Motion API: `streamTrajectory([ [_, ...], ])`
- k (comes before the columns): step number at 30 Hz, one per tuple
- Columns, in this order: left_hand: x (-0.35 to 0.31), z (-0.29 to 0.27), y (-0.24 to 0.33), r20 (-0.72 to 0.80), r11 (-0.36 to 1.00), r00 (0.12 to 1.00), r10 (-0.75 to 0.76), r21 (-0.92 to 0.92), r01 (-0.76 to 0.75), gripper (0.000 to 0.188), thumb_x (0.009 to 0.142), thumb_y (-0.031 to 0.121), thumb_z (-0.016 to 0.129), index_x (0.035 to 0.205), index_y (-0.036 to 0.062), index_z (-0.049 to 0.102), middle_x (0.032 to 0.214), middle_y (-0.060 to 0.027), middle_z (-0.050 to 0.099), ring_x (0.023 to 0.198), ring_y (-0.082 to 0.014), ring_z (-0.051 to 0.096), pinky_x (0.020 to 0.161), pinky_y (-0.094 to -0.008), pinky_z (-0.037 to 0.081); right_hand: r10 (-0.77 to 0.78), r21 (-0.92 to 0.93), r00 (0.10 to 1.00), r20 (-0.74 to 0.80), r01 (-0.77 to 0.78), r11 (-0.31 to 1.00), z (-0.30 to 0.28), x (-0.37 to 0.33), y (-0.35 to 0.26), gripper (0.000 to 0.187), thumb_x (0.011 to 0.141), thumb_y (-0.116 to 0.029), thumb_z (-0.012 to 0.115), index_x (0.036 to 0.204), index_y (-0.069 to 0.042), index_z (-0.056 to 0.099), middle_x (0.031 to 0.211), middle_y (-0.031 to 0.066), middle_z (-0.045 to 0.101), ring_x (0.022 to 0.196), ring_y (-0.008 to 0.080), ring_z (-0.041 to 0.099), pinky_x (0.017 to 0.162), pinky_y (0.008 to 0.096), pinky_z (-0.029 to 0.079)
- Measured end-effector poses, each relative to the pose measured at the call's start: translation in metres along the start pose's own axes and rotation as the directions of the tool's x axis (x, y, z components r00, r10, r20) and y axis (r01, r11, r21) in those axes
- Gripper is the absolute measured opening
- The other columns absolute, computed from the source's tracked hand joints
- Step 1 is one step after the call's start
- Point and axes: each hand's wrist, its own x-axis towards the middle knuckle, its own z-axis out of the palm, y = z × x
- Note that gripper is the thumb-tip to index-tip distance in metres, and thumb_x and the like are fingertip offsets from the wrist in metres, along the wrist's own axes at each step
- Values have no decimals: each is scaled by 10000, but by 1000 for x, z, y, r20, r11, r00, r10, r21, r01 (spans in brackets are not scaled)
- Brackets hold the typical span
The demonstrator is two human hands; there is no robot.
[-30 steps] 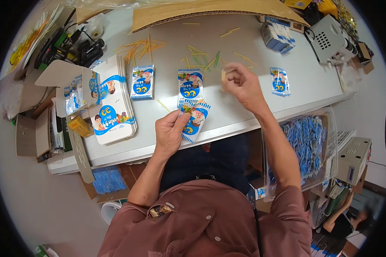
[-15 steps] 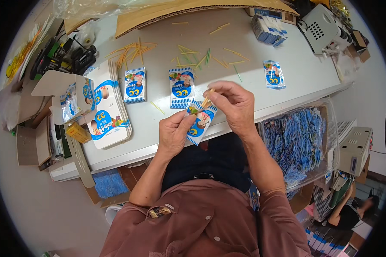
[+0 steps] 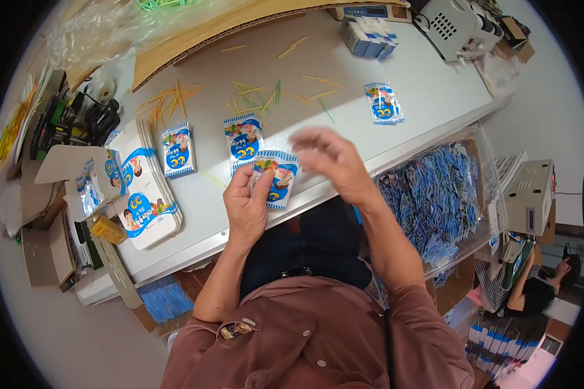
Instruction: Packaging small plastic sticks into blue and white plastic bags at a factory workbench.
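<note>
My left hand (image 3: 246,211) grips a small blue-and-white packet (image 3: 280,188) over the table's front edge, the thumb on its printed face. Just right of it, my right hand (image 3: 336,163) is raised with fingers and thumb apart, blurred by motion; no sticks show in it. Right behind the held packet lies a stack of similar packets (image 3: 243,136), partly covered by it. Another packet stack (image 3: 178,150) lies to the left. Loose yellow and green thin sticks (image 3: 253,94) are scattered beyond, and orange ones form a pile (image 3: 169,104) at the far left.
Flat printed cartons (image 3: 152,223) and an open carton with packets (image 3: 94,185) lie at left. A single packet (image 3: 383,104) and a block of small boxes (image 3: 368,37) are at right. Beside the table stands a clear bin (image 3: 493,220) full of packets. A person (image 3: 542,285) is at far right.
My right hand has come away from the packet, and the sticks it pinched no longer show. My left hand has moved slightly left with the packet. The whole view has shifted.
</note>
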Motion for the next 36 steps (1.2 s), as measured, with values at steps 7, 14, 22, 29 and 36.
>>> streamTrajectory([
  [7, 29, 9, 22, -53, 593, 953, 298, 793, -141, 308, 865, 257, 739, 1030, 24, 623, 798, -117, 697, 590, -210, 638, 588, -319, 501, -20, -396, 985, -170, -50, 917, -46, 15, -16, 268, 931, -216, 656, 1073, 9, 685, 901, 38, 689, 772, 94, 617, 688, 240, 493],
  [14, 67, -32, 38, -149, 100, 962, 228, 987, 129, 502, 774, 436, 775, 953, -16, 653, 958, -242, 683, 809, -391, 683, 683, -473, 532, 178, -776, 960, -216, -280, 566, -182, 79, -41, 337, 903, -290, 681, 1016, 24, 633, 807, 98, 676, 723, 168, 647, 636, 321, 501],
  [22, 74, -49, 20, -211, 352, 950, 229, 928, 121, 298, 759, 284, 791, 842, 11, 703, 719, -140, 693, 647, -282, 667, 621, -375, 508, -614, -961, 743, -266, -152, 232, -172, 72, -58, 344, 870, -224, 734, 1130, -37, 608, 911, 101, 654, 736, 201, 621, 672, 323, 500],
  [29, 68, -51, 27, -144, 405, 940, 309, 914, 7, 214, 859, 219, 674, 902, 24, 751, 793, -189, 697, 675, -356, 658, 636, -403, 518, -791, -875, 565, 234, 478, 82, -62, 146, -230, 156, 935, -32, 616, 1076, 31, 639, 979, 84, 653, 884, 138, 609, 799, 263, 489],
  [36, 64, -47, 41, -79, 424, 912, 402, 899, -110, 114, 855, 107, 658, 893, 39, 742, 890, -149, 720, 771, -319, 681, 676, -390, 542, -342, -658, 564, 751, 678, -327, 52, 347, -237, 256, 936, -103, 598, 1160, 22, 599, 1122, 141, 642, 1010, 313, 634, 860, 385, 505],
])
